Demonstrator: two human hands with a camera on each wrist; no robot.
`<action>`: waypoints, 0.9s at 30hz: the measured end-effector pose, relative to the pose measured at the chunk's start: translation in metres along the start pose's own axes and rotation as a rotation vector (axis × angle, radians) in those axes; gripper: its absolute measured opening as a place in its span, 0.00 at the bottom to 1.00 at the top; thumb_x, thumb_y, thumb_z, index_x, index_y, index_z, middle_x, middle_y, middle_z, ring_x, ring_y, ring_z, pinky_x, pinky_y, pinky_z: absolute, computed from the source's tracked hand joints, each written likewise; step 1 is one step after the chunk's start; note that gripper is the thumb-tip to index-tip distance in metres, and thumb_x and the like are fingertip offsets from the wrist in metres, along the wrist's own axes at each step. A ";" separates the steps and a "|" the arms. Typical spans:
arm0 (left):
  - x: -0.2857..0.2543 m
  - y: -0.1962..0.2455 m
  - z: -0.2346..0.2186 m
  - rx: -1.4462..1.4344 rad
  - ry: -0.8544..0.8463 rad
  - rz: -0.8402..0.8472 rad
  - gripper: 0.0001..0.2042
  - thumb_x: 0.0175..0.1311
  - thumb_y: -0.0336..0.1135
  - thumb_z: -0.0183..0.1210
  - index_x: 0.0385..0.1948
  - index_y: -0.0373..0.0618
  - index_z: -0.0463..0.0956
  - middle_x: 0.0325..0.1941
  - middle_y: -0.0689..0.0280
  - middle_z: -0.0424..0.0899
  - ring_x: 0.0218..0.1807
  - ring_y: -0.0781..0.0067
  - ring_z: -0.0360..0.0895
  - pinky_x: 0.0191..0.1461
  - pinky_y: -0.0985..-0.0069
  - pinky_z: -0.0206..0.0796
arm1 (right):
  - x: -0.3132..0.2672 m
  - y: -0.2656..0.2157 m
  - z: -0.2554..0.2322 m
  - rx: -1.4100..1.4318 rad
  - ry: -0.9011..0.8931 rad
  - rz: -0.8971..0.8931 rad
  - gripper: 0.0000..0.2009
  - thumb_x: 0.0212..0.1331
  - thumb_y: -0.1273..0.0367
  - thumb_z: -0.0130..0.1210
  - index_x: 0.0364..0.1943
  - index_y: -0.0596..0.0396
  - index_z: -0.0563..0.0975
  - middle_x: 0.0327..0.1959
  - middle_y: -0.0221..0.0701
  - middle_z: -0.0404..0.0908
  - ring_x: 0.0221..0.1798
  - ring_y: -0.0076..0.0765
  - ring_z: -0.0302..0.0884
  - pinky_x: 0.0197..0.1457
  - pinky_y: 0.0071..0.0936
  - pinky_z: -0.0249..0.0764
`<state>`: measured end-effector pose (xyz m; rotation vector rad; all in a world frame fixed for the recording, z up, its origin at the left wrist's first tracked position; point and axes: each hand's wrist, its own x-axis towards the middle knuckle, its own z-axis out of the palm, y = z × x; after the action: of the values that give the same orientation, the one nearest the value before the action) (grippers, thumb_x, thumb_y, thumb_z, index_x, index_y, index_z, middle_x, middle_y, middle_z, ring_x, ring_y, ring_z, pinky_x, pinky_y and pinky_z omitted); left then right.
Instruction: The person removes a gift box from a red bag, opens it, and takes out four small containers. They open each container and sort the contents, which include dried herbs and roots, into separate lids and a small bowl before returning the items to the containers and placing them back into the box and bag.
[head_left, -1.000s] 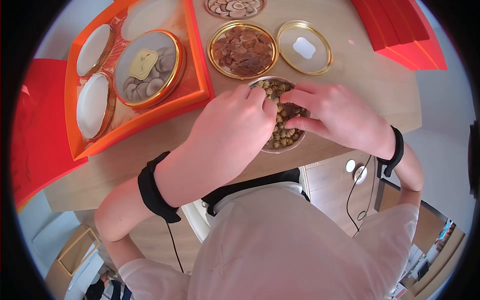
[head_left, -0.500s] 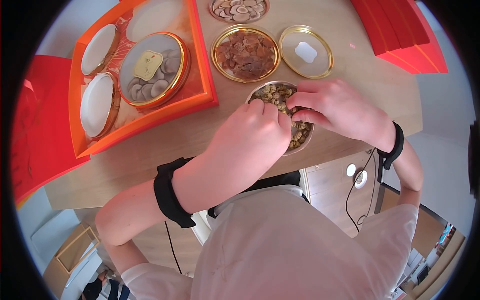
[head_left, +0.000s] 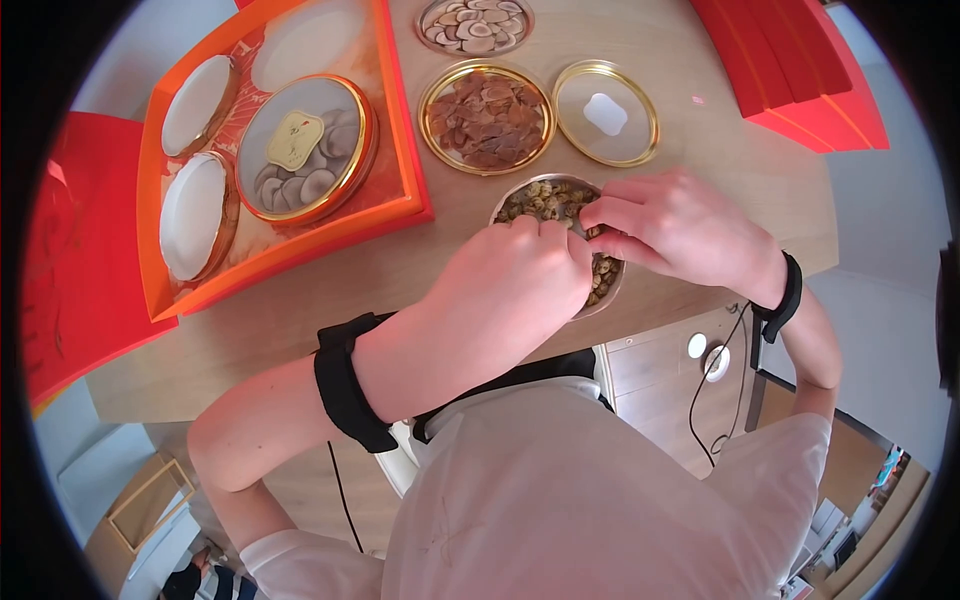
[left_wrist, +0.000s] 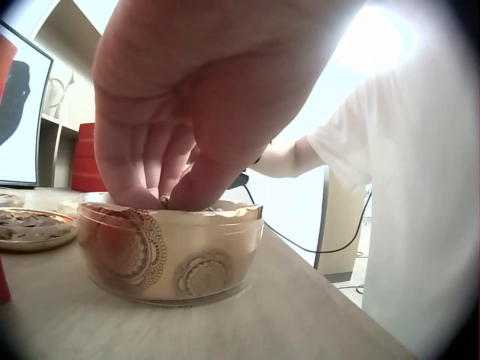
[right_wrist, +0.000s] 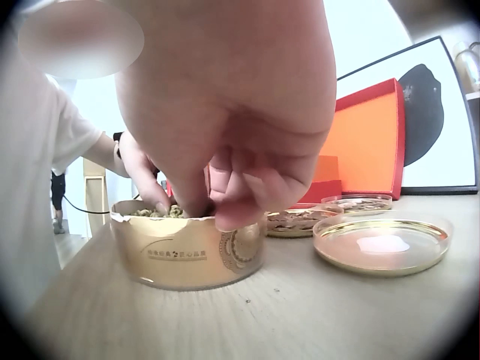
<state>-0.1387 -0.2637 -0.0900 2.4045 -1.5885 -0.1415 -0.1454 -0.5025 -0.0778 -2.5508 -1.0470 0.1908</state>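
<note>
A round gold-patterned tub (right_wrist: 176,251) stands on the table, holding small coiled, yellow-brown dried pieces (head_left: 548,197). Over its near left side bends my left hand (head_left: 520,270), fingers curled down inside the rim. The left wrist view shows that thumb and fingers meeting round a small dried piece (left_wrist: 165,200). My right hand (head_left: 680,225) reaches in from the right, thumb and forefinger close to the left fingertips. In the right wrist view its other fingers are curled above the rim; I cannot tell whether its fingertips hold a piece.
Beyond the tub are a gold-rimmed dish of reddish-brown dried slices (head_left: 487,115), a clear gold-rimmed lid (head_left: 607,112) and a dish of pale slices (head_left: 475,24). An orange-red gift box (head_left: 420,190) with round tins (head_left: 305,145) stands left. Red boxes (head_left: 800,70) stand at the far right.
My left hand has moved to the right, closer to the right hand. The right hand stays over the tub's right side. The whole head view has shifted slightly.
</note>
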 end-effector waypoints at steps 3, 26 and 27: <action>0.000 -0.001 -0.001 -0.030 0.008 0.007 0.11 0.51 0.25 0.63 0.35 0.38 0.74 0.30 0.61 0.77 0.35 0.62 0.82 0.36 0.67 0.77 | -0.002 0.001 0.000 0.023 -0.009 0.004 0.08 0.62 0.65 0.64 0.40 0.52 0.80 0.31 0.33 0.82 0.33 0.47 0.82 0.35 0.42 0.76; 0.025 -0.009 -0.065 -0.199 0.148 0.010 0.07 0.52 0.20 0.59 0.33 0.36 0.76 0.28 0.54 0.76 0.34 0.48 0.77 0.35 0.58 0.70 | 0.008 0.072 -0.020 0.039 0.191 0.503 0.17 0.64 0.69 0.64 0.56 0.56 0.81 0.34 0.35 0.85 0.33 0.30 0.81 0.35 0.29 0.73; 0.029 -0.013 -0.061 -0.207 0.228 0.038 0.06 0.52 0.20 0.59 0.32 0.36 0.76 0.28 0.53 0.76 0.35 0.47 0.77 0.36 0.57 0.70 | 0.010 0.070 -0.021 -0.027 0.223 0.590 0.18 0.64 0.68 0.64 0.57 0.56 0.80 0.34 0.37 0.85 0.34 0.33 0.82 0.36 0.31 0.74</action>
<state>-0.1021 -0.2758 -0.0330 2.1474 -1.4404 -0.0210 -0.0874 -0.5478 -0.0855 -2.7570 -0.1996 0.0405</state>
